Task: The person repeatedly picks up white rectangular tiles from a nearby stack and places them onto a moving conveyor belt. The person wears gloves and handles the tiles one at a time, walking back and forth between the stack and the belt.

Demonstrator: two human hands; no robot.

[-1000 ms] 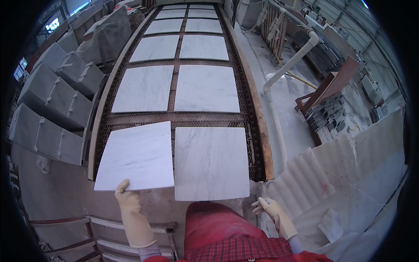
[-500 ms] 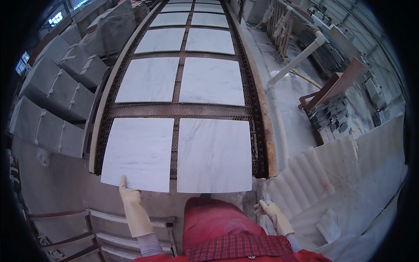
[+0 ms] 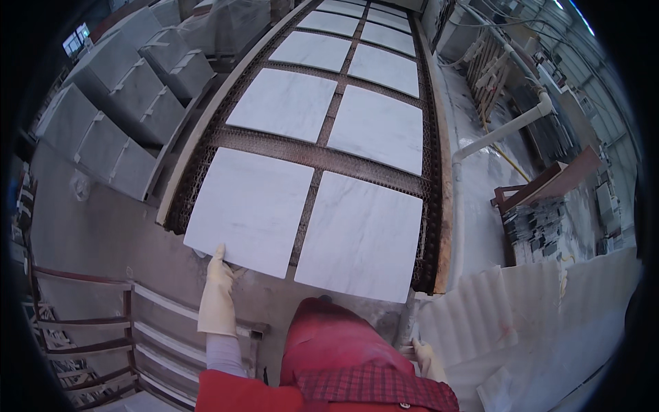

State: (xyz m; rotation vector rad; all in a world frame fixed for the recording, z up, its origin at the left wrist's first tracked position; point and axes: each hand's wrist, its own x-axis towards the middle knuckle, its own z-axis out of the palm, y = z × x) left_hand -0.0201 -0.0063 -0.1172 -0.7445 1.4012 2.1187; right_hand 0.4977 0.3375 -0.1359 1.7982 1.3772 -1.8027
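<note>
My left hand [image 3: 218,285], in a pale rubber glove, grips the near edge of a white marble tile [image 3: 255,206]. The tile lies flat at the near left end of a brown mesh conveyor [image 3: 312,156]. A second white tile [image 3: 362,237] lies right beside it. My right hand [image 3: 427,358], also gloved, is low at my right side next to a grey post [image 3: 408,324] at the conveyor's corner. My red clothing partly hides it, so its fingers are unclear.
Several more white tiles [image 3: 376,127] lie in pairs farther up the conveyor. Wrapped grey slab stacks [image 3: 110,130] stand along the left. A metal rack [image 3: 82,323] is at lower left, corrugated white sheeting [image 3: 522,323] at lower right, and a white pipe [image 3: 504,127] on the right.
The left tile was tilted off the conveyor's near edge in my left hand; it now lies flat on the mesh, in line with its neighbour. My view has swung left and closer.
</note>
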